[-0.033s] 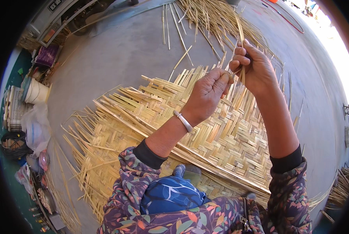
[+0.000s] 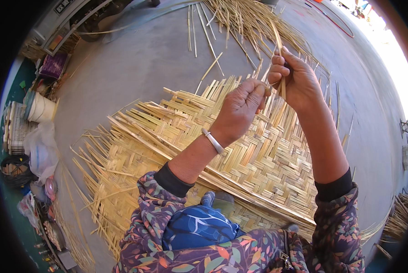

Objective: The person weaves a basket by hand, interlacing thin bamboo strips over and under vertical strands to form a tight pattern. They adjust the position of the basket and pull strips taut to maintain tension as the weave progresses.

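Observation:
A long split reed strip (image 2: pixel 277 36) stands nearly upright in my right hand (image 2: pixel 296 82), gripped between thumb and fingers, its lower end showing below the palm. Close beside it on the left, my left hand (image 2: pixel 241 109) is closed in a pinch. Something small and brownish sticks out at its fingertips, but I cannot make out what it is. Both hands are above the far edge of a woven reed mat (image 2: pixel 267 168), which has a herringbone pattern and loose strip ends fringing its edges. Several long strips (image 2: pixel 167 148) lie across the mat.
A heap of loose reeds (image 2: pixel 254 22) lies on the grey floor (image 2: pixel 117 68) at the far side, with a few single strips near it. Along the left stand a white bucket (image 2: pixel 42 108), a plastic bag (image 2: pixel 42 150) and clutter. Another reed bundle (image 2: pixel 400 218) is at the right edge.

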A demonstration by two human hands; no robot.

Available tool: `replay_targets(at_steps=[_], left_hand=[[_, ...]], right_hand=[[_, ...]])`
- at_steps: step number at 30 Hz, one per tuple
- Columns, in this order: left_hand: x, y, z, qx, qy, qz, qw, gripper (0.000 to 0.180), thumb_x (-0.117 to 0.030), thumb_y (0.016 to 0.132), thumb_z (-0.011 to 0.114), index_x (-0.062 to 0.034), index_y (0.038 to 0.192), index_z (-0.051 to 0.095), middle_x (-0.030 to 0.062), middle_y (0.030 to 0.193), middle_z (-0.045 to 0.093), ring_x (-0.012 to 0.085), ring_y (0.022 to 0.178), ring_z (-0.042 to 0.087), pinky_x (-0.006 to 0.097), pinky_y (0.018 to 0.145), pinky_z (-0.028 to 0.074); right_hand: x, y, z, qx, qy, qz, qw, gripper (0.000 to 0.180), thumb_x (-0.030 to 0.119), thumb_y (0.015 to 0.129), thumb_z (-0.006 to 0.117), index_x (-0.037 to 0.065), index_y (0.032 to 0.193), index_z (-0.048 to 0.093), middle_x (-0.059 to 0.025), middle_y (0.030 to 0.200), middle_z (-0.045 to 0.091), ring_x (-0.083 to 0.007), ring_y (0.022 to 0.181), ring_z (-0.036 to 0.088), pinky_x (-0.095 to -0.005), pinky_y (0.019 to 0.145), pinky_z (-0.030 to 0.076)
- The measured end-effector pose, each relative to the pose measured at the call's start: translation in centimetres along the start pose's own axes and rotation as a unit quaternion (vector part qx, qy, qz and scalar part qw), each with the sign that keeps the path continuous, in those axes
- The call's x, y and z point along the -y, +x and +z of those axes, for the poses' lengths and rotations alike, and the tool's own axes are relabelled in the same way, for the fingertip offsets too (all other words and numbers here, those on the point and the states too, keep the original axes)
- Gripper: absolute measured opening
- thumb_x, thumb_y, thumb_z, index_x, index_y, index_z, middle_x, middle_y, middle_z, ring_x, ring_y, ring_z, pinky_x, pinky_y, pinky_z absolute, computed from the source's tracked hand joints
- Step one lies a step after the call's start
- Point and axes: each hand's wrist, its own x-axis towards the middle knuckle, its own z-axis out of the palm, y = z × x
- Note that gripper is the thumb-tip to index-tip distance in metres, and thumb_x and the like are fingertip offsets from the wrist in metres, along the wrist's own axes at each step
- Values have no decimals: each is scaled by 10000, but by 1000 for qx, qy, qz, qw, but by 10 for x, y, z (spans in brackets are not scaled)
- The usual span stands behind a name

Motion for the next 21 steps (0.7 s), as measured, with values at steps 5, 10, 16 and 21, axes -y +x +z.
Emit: replay_targets(at_steps=[5,10,16,21], left_hand=[[4,-1,0,-5,68,29,997,130,-120,949,475,-11,955,546,-12,731,504,52,646,450,187,611,406],[5,0,10,8,114,57,992,108,-93,930,509,-11,998,528,-5,757,516,53,688,465,186,643,414],[20,24,-2,-124,60,34,990,84,-93,902,521,-24,929,561,1,700,561,75,644,527,214,575,434],[19,58,-99,-244,20,51,968,248,-157,906,479,-2,1090,539,105,1020,614,170,958,580,293,849,454]], right_hand=[[9,-10,2,52,-32,32,998,168,190,951,456,33,892,455,-6,709,472,-60,532,394,-214,470,353],[12,-1,4,52,-37,18,998,165,179,949,465,19,909,461,10,696,453,-40,509,379,-184,434,344],[-1,-21,10,89,-127,-5,988,179,176,943,471,11,876,487,16,636,473,-33,459,393,-180,386,331],[-31,-54,12,130,-442,44,886,242,266,963,450,60,851,506,35,582,477,-24,426,393,-173,386,335]])
